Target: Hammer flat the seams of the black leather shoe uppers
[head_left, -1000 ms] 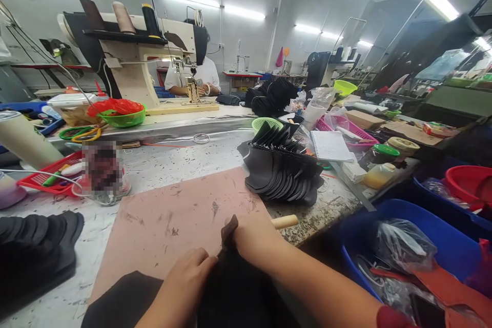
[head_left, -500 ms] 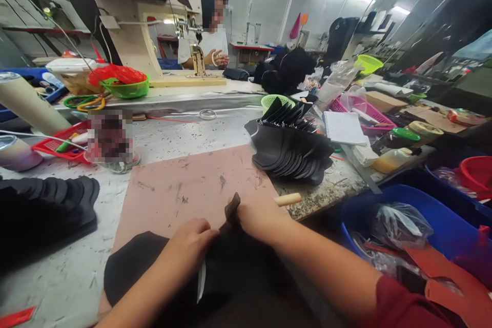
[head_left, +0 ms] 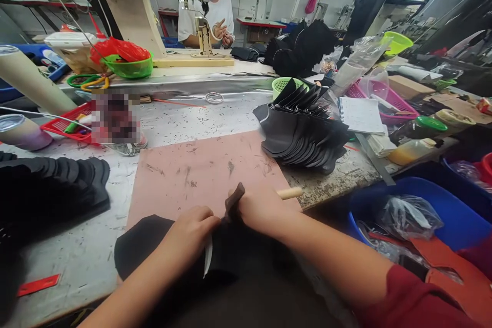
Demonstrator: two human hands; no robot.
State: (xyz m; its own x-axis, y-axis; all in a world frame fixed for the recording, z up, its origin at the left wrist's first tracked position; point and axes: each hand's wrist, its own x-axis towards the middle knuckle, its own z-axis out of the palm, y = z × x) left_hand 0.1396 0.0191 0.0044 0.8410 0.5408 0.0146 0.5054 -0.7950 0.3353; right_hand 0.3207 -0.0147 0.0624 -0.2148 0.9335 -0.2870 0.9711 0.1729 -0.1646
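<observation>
Material (head_left: 234, 202), pinched in my left hand (head_left: 197, 226) and my right hand (head_left: 263, 210), could crease crookedly if one pulls harder than the other.

I count two hands, the left hand (head_left: 196, 228) and the right hand (head_left: 263, 210), with one dark strip (head_left: 233, 202) and one wooden handle (head_left: 290, 193). My feed gives me one pink board (head_left: 207, 174), one flat black piece (head_left: 140, 241), and two fanned stacks, the left stack (head_left: 69, 184) and the right stack (head_left: 307, 136), each too dense for me to number its layers. Further off I tally one co-worker (head_left: 190, 23), one notebook (head_left: 361, 115) and three baskets: the red basket (head_left: 86, 137), the pink basket (head_left: 400, 118), the pale green basket (head_left: 277, 87). I make it two bowls, the green bowl (head_left: 132, 68) and the lime bowl (head_left: 400, 43).
</observation>
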